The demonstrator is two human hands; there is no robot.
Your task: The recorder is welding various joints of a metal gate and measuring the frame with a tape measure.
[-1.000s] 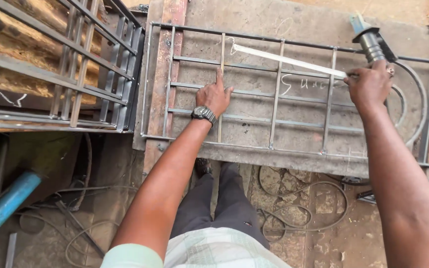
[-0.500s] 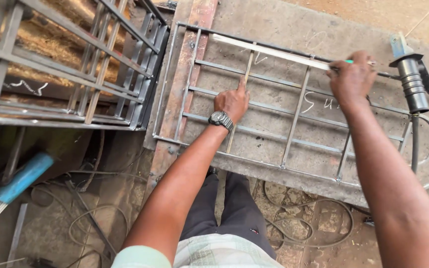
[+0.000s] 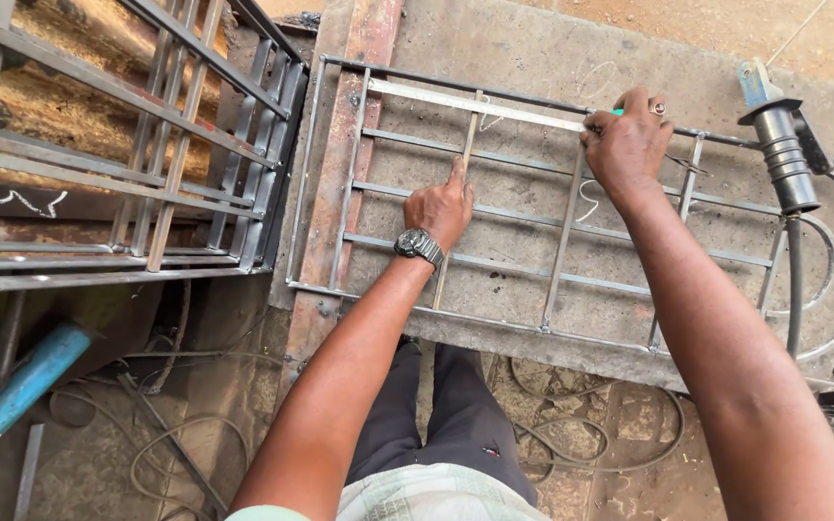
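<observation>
- Grille [image 3: 533, 241]: welded frame of thin steel bars, lying flat on the concrete desk [image 3: 533, 48]. Judged stiff and fairly heavy, edges likely sharp; best lifted by the outer frame, not the thin inner bars.
- Flat strip [image 3: 475, 104]: pale metal, laid across the grille's top rail. Looks light, rigid, and liable to slide on the bars.
- Left hand [image 3: 441, 207], wrist with a watch [image 3: 419, 244]: mid-grille, forefinger stretched along an upright bar, other fingers curled; it pins, grasps nothing.
- Right hand [image 3: 625, 145]: at the grille's top rail, fingers pressed together on the strip's end, a green-tipped marker pinched with it.
- Grinder [image 3: 784, 154]: right of the grille, dark, cable trailing.
- Gate [image 3: 118, 145]: left of the grille.
- No packages or signs; chalk marks on the desk under the grille.
</observation>
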